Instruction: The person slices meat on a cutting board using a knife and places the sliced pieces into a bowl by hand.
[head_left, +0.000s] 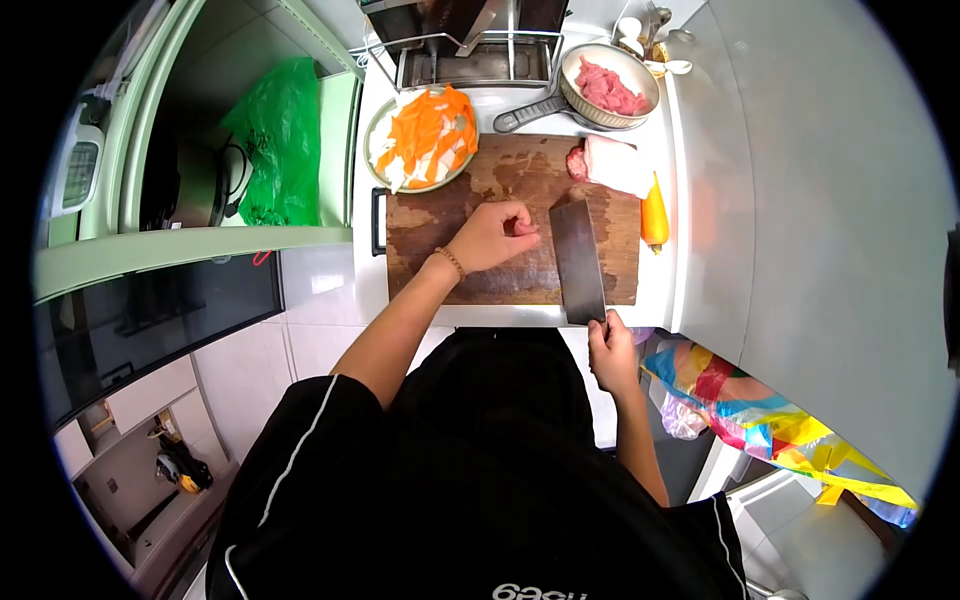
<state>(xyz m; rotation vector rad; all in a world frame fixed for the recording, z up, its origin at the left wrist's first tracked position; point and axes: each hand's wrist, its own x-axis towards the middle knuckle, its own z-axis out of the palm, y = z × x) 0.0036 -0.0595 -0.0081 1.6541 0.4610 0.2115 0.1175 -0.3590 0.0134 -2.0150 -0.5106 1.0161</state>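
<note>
My right hand [612, 352] grips the handle of a cleaver [578, 262] at the front edge of a wooden cutting board [430, 285]. The wide blade lies over the board's right part and points away from me. Left of the blade, my left hand [492, 236] hovers over the board's middle with its fingers curled together; what they hold, if anything, I cannot make out. A piece of raw meat [615, 165], pale on top and red at its left end, rests on the board's far right corner. Beside it lies an orange carrot [654, 217].
At the board's far left stands a plate [374, 168] heaped with orange and white vegetable slices [425, 140]. Behind the board, a frying pan [570, 70] holds sliced raw meat [608, 88]. A knife rack [475, 65] stands at the back. A grey wall [820, 200] bounds the right side.
</note>
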